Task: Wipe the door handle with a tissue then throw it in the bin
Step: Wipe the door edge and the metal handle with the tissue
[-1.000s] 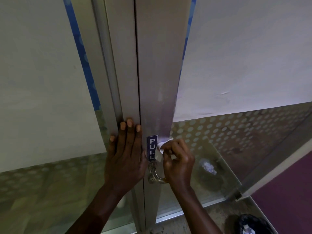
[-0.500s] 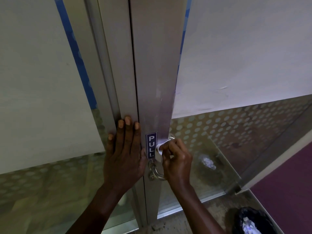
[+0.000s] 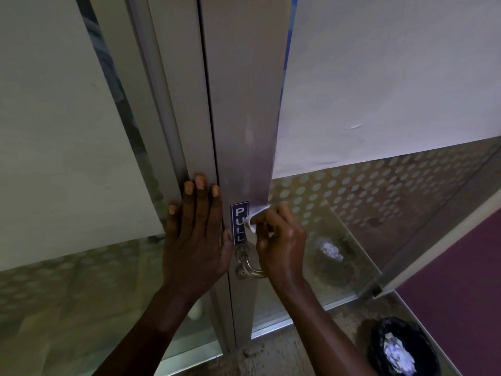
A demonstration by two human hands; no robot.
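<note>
A curved metal door handle (image 3: 250,268) is fixed to the grey aluminium door frame (image 3: 244,104), just below a blue PULL sticker (image 3: 239,223). My right hand (image 3: 279,240) is closed on a white tissue (image 3: 252,218) and covers the handle's upper part; only the lower curve shows. My left hand (image 3: 195,234) lies flat with fingers spread on the neighbouring frame, left of the sticker. A black-lined bin (image 3: 401,348) with crumpled white paper inside stands on the floor at the lower right.
Frosted and dotted glass panels (image 3: 379,90) flank the frame on both sides. The glass reflects the bin (image 3: 330,251). A purple wall (image 3: 461,289) stands at the right, beside the bin, above a speckled floor (image 3: 298,356).
My right hand with the tissue has shifted slightly up along the handle toward the PULL sticker. The view has tilted down, showing more of the bin. My left hand stays flat.
</note>
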